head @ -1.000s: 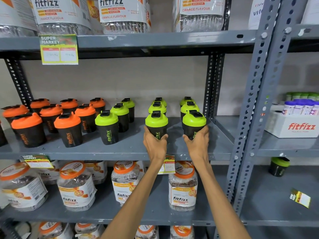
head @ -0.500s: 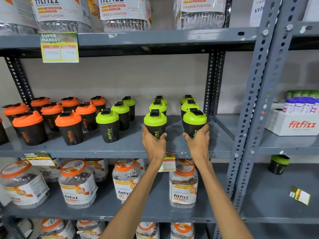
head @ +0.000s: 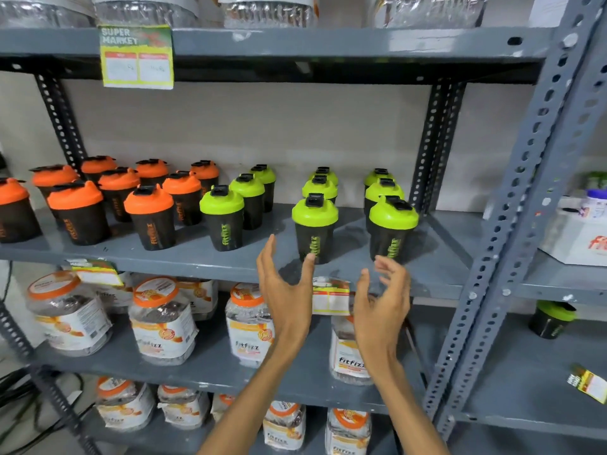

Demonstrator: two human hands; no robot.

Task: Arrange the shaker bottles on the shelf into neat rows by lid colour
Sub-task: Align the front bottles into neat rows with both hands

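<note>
Black shaker bottles stand on the grey middle shelf [head: 203, 262]. Several orange-lidded bottles [head: 149, 216] fill the left side in rows. Green-lidded bottles form three rows on the right, fronted by one bottle [head: 222, 221], another [head: 314, 226] and a third [head: 392, 228]. My left hand [head: 285, 290] hovers open just in front of and below the middle front green bottle, apart from it. My right hand [head: 382, 297] is open too, below the rightmost front green bottle, holding nothing.
A lower shelf holds clear jars with orange lids [head: 161, 320]. One lone green-lidded shaker [head: 551, 320] stands on the neighbouring rack's lower shelf at right. A grey perforated upright [head: 512, 224] divides the racks. Price tags [head: 136, 57] hang from shelf edges.
Both hands have let go of the two front green-lidded bottles and pulled back toward me with fingers spread. The view has shifted closer and slightly lower.
</note>
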